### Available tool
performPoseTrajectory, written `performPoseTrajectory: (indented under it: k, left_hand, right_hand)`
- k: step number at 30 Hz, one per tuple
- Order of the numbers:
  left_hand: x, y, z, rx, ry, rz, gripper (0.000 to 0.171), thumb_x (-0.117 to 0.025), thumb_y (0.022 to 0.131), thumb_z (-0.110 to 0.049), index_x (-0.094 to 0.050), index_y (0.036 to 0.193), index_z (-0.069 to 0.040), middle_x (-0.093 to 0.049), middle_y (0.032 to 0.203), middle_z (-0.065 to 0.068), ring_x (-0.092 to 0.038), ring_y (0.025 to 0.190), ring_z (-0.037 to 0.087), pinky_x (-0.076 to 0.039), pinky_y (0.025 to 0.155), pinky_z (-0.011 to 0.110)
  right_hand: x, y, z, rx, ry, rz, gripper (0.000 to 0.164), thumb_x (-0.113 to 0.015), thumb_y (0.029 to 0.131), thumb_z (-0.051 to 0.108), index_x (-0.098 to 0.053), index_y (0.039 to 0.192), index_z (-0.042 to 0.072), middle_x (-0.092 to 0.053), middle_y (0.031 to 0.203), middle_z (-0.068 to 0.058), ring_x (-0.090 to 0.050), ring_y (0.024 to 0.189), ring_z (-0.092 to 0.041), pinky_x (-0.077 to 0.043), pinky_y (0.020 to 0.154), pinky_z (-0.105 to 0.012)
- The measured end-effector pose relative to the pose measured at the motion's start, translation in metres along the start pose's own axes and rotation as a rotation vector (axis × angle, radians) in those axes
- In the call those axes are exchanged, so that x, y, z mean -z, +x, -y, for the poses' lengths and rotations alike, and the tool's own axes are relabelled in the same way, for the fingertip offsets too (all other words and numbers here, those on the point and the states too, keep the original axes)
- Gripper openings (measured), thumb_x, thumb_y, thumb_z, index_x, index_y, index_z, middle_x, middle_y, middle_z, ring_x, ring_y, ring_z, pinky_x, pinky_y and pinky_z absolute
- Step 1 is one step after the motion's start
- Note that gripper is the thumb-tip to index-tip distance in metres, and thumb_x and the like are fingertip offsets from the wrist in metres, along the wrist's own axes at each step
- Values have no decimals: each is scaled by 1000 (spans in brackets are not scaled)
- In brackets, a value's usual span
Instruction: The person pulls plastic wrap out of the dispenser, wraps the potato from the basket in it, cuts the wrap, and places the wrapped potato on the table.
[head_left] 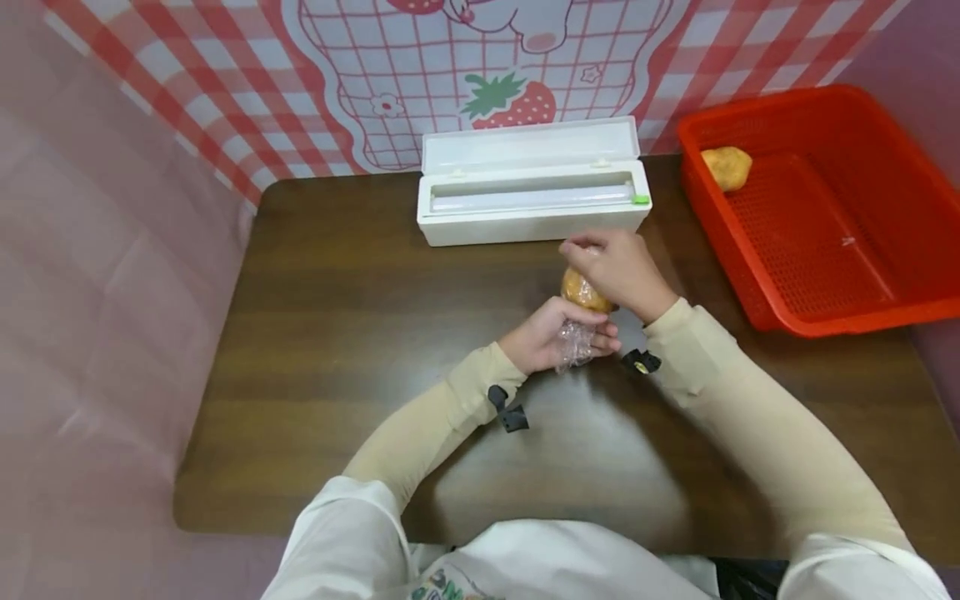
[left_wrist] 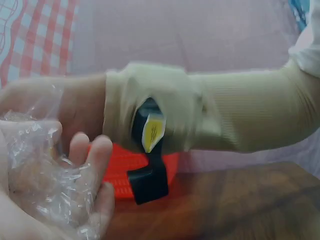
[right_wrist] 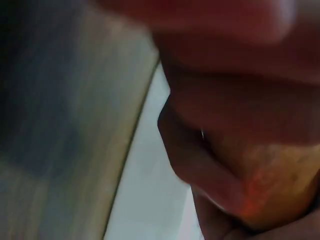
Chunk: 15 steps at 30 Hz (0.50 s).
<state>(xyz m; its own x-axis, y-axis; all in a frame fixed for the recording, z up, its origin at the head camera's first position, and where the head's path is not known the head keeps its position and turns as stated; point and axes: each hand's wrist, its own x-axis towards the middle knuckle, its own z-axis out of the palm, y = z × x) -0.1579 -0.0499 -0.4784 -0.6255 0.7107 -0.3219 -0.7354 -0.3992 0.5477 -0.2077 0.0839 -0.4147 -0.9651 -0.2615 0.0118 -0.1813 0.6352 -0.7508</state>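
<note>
Head view bright, mostly sharp, with pale glare on table (head_left: pixel 315 317) nearer the person (head_left: pixel 570 562) than left hand (head_left: pixel 545 337), shadows flanking the glare and glints on film (head_left: pixel 576 342) in that hand; left-wrist view hazy, sleeve (left_wrist: pixel 240 110) soft-edged; right-wrist view dim, near fingers (right_wrist: pixel 220 17) blurred.

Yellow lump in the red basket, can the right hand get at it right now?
Probably not yet: the right hand is busy at the wrapped lump, though nothing covers the yellow lump.
</note>
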Motion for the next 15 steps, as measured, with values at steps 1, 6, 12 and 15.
performPoseTrajectory:
  k: [1,6,12,15]
  left_hand:
    - [-1,0,2,10,2,6,17,-36,100,6,-51,108,5,-68,82,14,-70,72,24,-58,74,32]
    - [-3,-8,11,42,155,34,44,-34,108,-18,-35,145,7,-64,124,30,-70,100,31,-55,87,36]
    - [9,-38,12,-253,618,-93,60,-40,104,-19,-21,160,-7,-44,149,27,-53,128,43,-48,101,51]
    - [19,-44,9,-513,1206,-87,78,-55,91,-2,-20,160,-7,-30,157,25,-41,138,38,-40,110,48]
  right_hand:
    - [-2,0,-2,9,-32,-7,38,-62,96,32,-76,114,2,-73,111,-17,-67,100,-32,-51,81,-43]
    - [-4,-3,-14,24,-89,-95,23,-67,90,19,-81,100,3,-76,94,-15,-68,80,-29,-49,63,-34]
    - [7,-3,-26,-112,-40,-51,26,-65,93,21,-80,101,1,-75,101,-19,-67,89,-30,-51,72,-35]
    - [12,-5,-34,-140,6,-35,28,-62,95,21,-78,102,-1,-74,104,-19,-67,95,-31,-49,78,-35]
